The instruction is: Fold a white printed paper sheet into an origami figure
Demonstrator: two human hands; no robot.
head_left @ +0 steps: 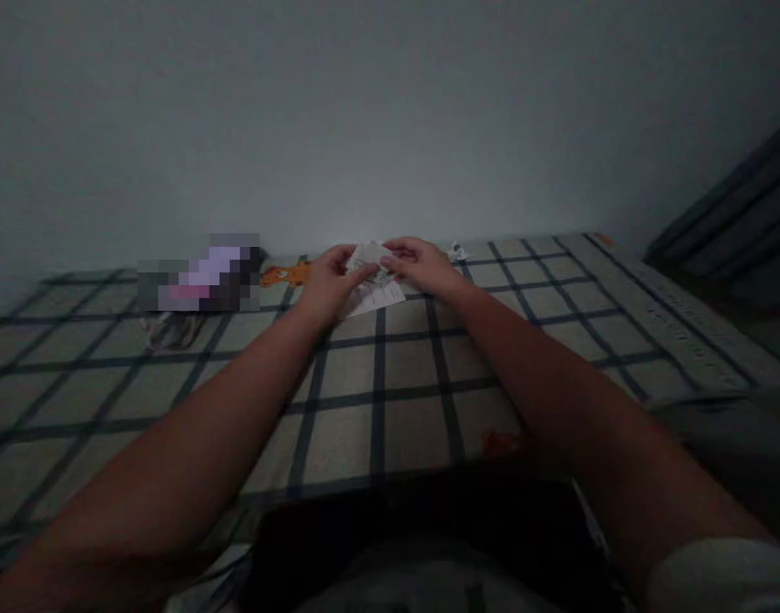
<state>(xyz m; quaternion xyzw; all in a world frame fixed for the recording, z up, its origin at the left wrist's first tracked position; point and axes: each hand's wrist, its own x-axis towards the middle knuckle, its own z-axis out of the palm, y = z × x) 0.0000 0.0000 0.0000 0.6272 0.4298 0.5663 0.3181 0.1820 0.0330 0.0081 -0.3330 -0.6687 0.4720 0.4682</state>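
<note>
Both arms reach forward over a checked cloth, and my two hands meet near its far edge. Between them is a piece of white paper (369, 254), which looks creased. My left hand (330, 279) pinches its left side with the thumb across the front. On the other side my right hand (421, 264) grips the paper with thumb and fingers. Below it a flat white sheet (381, 298) with faint lines lies on the cloth; whether the two are joined I cannot tell. A small crumpled white scrap (457, 252) rests just beyond my right hand.
The checked cloth (352, 358) covers the surface up to a grey wall (390, 119). At left, a blurred-out purple and pink item (204, 277) sits above a crumpled clear wrapping (171, 330). Dark striped fabric (741, 204) hangs at far right. The light is dim.
</note>
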